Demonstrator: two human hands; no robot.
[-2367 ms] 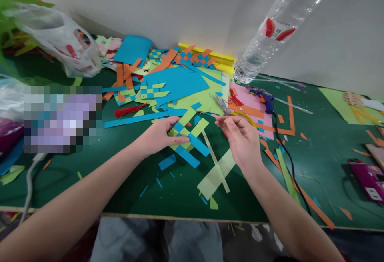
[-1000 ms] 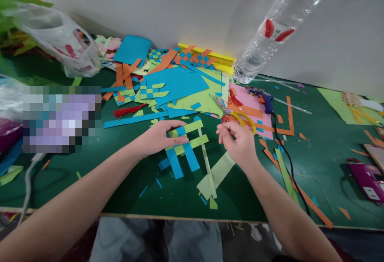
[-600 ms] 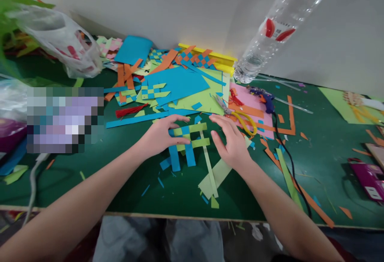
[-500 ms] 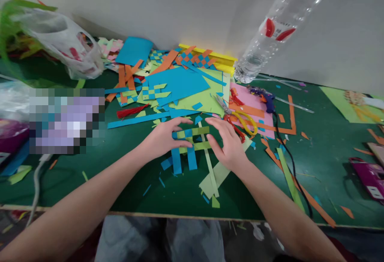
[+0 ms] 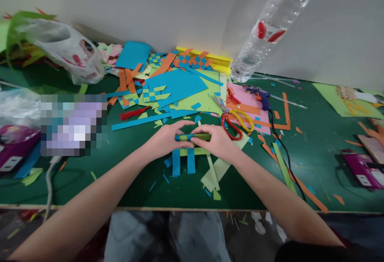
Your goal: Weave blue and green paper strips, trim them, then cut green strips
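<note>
Blue and green paper strips, woven together (image 5: 191, 155), are between my hands above the green table. My left hand (image 5: 165, 139) grips the left side of the weave, thumb below and fingers above. My right hand (image 5: 213, 141) pinches the upper green strip near its middle, and that strip's end pokes out at the right. Two blue strip ends hang down toward me, and a lower green strip runs to the right. Under my right hand lie pale green strips (image 5: 213, 174). Scissors (image 5: 231, 124) with red and yellow handles rest just beyond it.
Paper sheets and scraps (image 5: 180, 84) cover the table's back middle. A clear bottle (image 5: 264, 34) stands by the wall. A glue gun (image 5: 262, 99) with a black cord lies right of the scissors. At left are a plastic bag (image 5: 67, 50) and a pixelated object (image 5: 73, 126).
My right hand has moved left and closed on the upper green strip. The top of the weave now looks narrower, tilted edge-on. The view has shifted slightly.
</note>
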